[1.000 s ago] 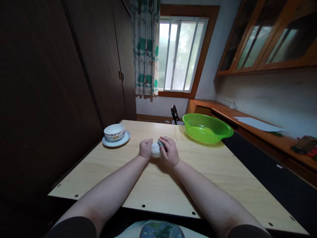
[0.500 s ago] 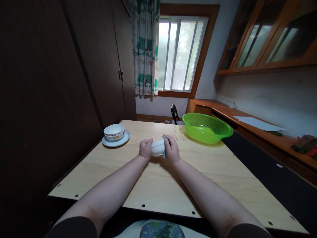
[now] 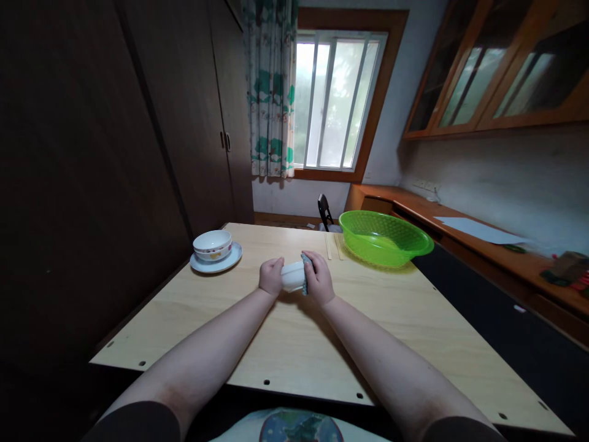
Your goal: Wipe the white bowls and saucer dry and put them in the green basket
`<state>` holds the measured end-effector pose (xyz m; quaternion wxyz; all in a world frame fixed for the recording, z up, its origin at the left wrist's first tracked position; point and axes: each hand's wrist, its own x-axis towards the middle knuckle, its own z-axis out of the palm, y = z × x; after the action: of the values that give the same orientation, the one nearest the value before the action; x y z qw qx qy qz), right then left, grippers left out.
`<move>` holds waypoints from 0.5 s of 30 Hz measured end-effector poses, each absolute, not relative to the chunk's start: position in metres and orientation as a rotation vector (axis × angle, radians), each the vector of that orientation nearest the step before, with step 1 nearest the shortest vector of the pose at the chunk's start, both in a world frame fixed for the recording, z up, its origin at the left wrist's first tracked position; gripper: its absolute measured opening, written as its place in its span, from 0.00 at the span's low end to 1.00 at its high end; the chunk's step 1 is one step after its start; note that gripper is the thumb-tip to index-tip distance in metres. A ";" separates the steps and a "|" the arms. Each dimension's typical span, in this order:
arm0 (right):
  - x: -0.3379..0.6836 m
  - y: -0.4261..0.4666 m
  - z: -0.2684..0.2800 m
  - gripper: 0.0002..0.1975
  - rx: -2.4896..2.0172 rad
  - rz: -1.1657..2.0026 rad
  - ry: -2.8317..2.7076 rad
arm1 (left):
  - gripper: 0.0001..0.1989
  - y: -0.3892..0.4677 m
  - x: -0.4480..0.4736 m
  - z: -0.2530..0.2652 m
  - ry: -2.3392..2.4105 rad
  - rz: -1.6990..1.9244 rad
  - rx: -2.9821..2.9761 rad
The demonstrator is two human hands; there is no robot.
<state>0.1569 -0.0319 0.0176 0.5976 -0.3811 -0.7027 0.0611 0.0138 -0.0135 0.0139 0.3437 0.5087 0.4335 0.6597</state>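
A white bowl [image 3: 292,277], tipped on its side, is held between my two hands above the middle of the table. My left hand [image 3: 270,276] is closed on its left side, thumb on top. On the other side my right hand [image 3: 320,278] is closed around a blue-grey cloth [image 3: 305,274] that presses against the bowl. The bowl's inside is turned out of sight, and my palms hide part of the cloth.
A bowl stack [image 3: 213,245] stands on a pale plate [image 3: 202,268] at the table's far left. Chopsticks [image 3: 328,247] lie beside a green plastic basket [image 3: 386,242] at the far right. A black chair [image 3: 324,210] stands behind the table [image 3: 294,344].
Almost nothing differs. My right hand and the cloth have shifted very slightly against the bowl; my left hand keeps its hold.
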 end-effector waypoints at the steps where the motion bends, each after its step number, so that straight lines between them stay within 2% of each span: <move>1: 0.157 -0.030 0.017 0.15 -0.895 0.168 -1.606 | 0.19 -0.014 0.014 0.014 1.126 1.718 1.318; 5: 0.156 -0.029 0.016 0.15 -0.910 0.189 -1.572 | 0.19 -0.014 0.014 0.015 1.130 1.717 1.303; 11: 0.159 -0.040 0.023 0.17 -0.841 -0.011 -1.821 | 0.19 -0.013 0.013 0.014 1.138 1.686 1.326; 15: 0.159 -0.041 0.025 0.17 -0.843 -0.018 -1.827 | 0.19 -0.013 0.013 0.014 1.134 1.689 1.340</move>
<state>0.1590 -0.0415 0.0248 0.5353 -0.3540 -0.7669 -0.0075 0.0130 -0.0127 0.0135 0.3457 0.5161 0.4370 0.6506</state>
